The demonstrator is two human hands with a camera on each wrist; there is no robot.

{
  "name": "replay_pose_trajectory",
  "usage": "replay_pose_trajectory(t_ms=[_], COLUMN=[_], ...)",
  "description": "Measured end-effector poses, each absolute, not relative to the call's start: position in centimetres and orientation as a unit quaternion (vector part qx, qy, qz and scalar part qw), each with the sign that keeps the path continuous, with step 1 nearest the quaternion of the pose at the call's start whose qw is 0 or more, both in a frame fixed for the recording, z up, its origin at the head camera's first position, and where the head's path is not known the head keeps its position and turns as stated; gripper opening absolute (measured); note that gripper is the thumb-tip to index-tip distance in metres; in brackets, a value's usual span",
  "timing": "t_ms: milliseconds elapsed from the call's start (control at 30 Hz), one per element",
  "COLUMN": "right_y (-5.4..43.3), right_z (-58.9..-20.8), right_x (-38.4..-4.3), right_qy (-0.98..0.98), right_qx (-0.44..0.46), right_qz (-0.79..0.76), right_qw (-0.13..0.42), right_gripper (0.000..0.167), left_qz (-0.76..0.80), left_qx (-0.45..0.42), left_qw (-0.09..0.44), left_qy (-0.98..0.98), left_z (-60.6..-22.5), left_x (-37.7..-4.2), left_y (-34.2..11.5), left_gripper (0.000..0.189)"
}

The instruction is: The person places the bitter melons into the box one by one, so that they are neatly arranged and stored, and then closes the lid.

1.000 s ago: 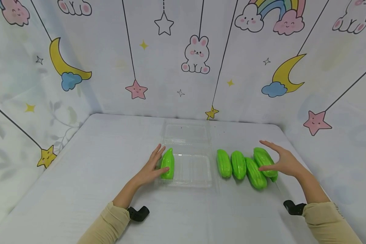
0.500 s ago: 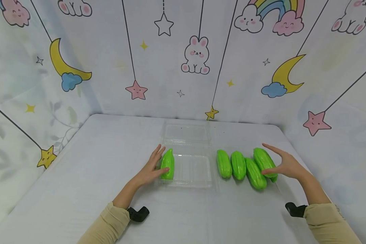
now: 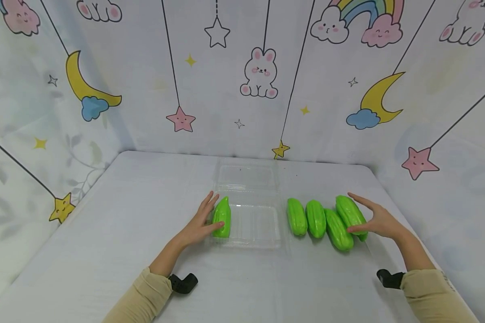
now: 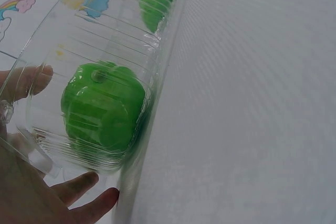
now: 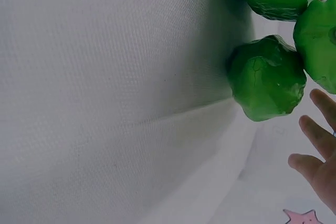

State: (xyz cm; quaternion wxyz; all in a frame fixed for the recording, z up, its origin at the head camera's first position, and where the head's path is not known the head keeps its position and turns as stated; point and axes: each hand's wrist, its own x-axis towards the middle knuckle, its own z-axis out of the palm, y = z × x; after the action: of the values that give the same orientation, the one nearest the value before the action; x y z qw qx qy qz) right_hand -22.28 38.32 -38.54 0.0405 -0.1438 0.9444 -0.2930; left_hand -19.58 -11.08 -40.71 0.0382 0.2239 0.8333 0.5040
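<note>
A glossy green ribbed gourd [image 3: 224, 215], shaped like a fat cucumber, lies along the left side inside a clear plastic box [image 3: 262, 226]. At that side my left hand [image 3: 199, 226] rests with fingers outside the wall and the thumb reaching over the gourd. In the left wrist view the gourd's end [image 4: 107, 108] shows through the plastic. My right hand [image 3: 380, 220] is spread around the rightmost gourd [image 3: 347, 211], thumb over its near end. Its fingers [image 5: 317, 135] are straight and apart from the gourds in the right wrist view. Another gourd [image 3: 364, 237] is mostly hidden beneath.
Three more green gourds [image 3: 316, 219] lie side by side to the right of the box. The box's hinged lid [image 3: 246, 176] lies folded back behind it. A patterned cloth backdrop [image 3: 234, 80] rises behind the white table [image 3: 145, 202].
My right hand has shifted slightly right and nearer to me over the rightmost gourd. The left hand, box and gourds stay in place.
</note>
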Motion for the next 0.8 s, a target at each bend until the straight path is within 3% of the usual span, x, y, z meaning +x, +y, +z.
replay_pose_trajectory(t_ms=[800], right_y=[38.31], right_z=[-39.34], right_x=[-22.25], right_qy=[0.928], right_qx=[-0.146], right_qz=[-0.338], right_qw=[0.054], right_gripper=[0.097], left_qz=[0.507], left_qx=[0.226], left_qw=[0.039], left_qy=[0.831], left_z=[-40.61], left_x=[-19.54], left_y=[-11.06], left_gripper=[0.074])
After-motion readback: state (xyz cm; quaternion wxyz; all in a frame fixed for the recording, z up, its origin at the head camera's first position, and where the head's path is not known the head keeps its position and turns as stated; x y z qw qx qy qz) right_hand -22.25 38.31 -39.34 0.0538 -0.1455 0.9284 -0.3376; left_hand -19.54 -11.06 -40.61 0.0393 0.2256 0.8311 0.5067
